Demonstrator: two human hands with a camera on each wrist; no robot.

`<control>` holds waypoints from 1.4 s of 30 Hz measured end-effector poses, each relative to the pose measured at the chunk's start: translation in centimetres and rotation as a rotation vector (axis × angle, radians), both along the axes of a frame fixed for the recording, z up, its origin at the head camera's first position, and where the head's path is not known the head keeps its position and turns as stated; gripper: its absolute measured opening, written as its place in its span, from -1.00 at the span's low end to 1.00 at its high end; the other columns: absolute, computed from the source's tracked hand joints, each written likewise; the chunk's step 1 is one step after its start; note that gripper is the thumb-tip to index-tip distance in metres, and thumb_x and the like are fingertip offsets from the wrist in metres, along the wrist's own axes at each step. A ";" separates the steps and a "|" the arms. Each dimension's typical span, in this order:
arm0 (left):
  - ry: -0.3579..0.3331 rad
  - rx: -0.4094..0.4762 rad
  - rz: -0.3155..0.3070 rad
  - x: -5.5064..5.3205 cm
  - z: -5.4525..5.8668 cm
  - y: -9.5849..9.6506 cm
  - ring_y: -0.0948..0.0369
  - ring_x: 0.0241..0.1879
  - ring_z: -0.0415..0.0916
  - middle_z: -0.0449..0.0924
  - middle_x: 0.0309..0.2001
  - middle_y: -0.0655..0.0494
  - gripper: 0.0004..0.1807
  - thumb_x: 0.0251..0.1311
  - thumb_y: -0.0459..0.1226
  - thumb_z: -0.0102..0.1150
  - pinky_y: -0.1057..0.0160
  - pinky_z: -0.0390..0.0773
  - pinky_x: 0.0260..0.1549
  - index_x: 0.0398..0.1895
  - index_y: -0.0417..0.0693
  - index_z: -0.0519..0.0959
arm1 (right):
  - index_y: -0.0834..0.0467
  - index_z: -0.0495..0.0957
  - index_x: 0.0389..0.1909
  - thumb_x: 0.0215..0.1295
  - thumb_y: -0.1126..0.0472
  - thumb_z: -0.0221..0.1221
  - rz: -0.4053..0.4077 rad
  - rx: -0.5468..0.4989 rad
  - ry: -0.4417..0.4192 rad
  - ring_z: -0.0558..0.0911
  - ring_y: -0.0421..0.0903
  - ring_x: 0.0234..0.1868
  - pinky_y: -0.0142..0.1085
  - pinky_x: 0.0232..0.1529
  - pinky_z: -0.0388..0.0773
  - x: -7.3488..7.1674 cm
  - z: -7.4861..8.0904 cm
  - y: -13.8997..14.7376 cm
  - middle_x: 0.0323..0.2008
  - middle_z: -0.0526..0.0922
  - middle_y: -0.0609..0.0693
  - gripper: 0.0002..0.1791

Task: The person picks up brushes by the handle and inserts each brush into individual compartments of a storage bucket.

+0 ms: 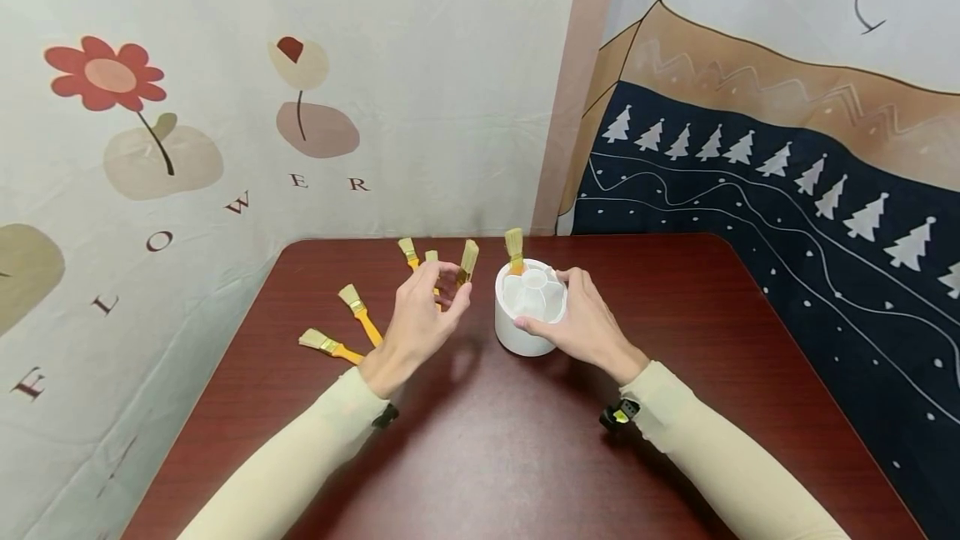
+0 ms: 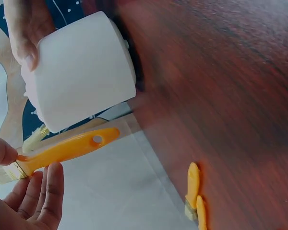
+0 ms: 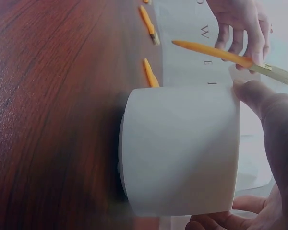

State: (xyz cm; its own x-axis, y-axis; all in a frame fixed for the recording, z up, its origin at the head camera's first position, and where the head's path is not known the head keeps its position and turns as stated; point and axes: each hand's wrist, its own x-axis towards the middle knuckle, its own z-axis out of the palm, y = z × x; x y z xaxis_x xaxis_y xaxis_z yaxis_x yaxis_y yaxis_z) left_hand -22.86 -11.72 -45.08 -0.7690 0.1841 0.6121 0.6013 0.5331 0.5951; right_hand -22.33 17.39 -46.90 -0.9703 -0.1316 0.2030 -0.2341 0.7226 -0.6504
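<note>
Near head-frame center, orange-handled paintbrush (image 1: pixel 468 261) is pinched by left hand (image 1: pixel 422 307); just right, white compartmented holder (image 1: pixel 517 336) with one upright brush (image 1: pixel 514 248) is gripped by right hand (image 1: pixel 591 325).

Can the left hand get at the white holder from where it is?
Likely yes: the left hand, holding a brush, is near the white holder with nothing visible between them; the right hand grips it from the other side.

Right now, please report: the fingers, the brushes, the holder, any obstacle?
Left fingers pinching one brush, bristles up. Right fingers gripping white holder, another brush inside. No obstacle seen between.
</note>
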 end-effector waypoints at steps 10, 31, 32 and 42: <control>-0.019 0.040 -0.007 -0.2 0.7 0.9 0.05 -0.20 0.84 0.79 -0.12 -0.13 -0.70 0.53 -0.32 0.47 -0.08 0.93 -0.17 0.18 -0.27 0.65 | 0.28 0.38 0.50 0.19 -0.46 0.64 -0.028 -0.002 -0.018 0.65 0.17 0.29 0.09 0.22 0.75 0.2 -0.1 -0.3 0.38 0.56 0.23 0.19; 0.049 0.112 -0.001 0.0 2.5 2.7 0.07 -0.18 0.86 0.80 -0.07 -0.08 -0.69 0.55 -0.32 0.46 0.03 0.93 -0.16 0.21 -0.28 0.67 | 0.23 0.17 0.76 0.19 -0.44 0.65 -0.039 -0.022 -0.027 0.60 0.22 0.40 0.18 0.33 0.74 0.4 -0.6 -0.7 0.52 0.46 0.29 0.39; 0.056 0.121 -0.002 0.0 2.5 2.7 0.07 -0.18 0.86 0.79 -0.07 -0.09 -0.69 0.55 -0.32 0.46 0.00 0.93 -0.16 0.21 -0.28 0.67 | 0.23 0.17 0.76 0.19 -0.45 0.64 -0.035 -0.015 -0.023 0.60 0.22 0.40 0.18 0.32 0.75 0.4 -0.6 -0.7 0.52 0.46 0.28 0.39; 0.141 0.158 0.007 0.0 3.4 3.1 0.07 -0.18 0.86 0.80 -0.02 -0.10 -0.69 0.57 -0.30 0.41 -0.17 0.91 -0.18 0.22 -0.28 0.66 | 0.19 0.26 0.72 0.23 -0.46 0.61 0.013 0.001 0.010 0.59 0.18 0.37 0.16 0.29 0.74 0.4 -0.4 -0.3 0.46 0.50 0.23 0.29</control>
State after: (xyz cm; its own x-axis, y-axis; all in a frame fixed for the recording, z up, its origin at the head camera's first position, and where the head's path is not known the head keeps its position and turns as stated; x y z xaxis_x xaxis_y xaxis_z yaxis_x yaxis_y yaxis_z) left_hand -22.89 -8.64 -41.72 -0.6750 0.0720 0.7343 0.6809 0.4441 0.5824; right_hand -21.93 17.08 -47.27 -0.9664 -0.1444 0.2126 -0.2499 0.7200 -0.6474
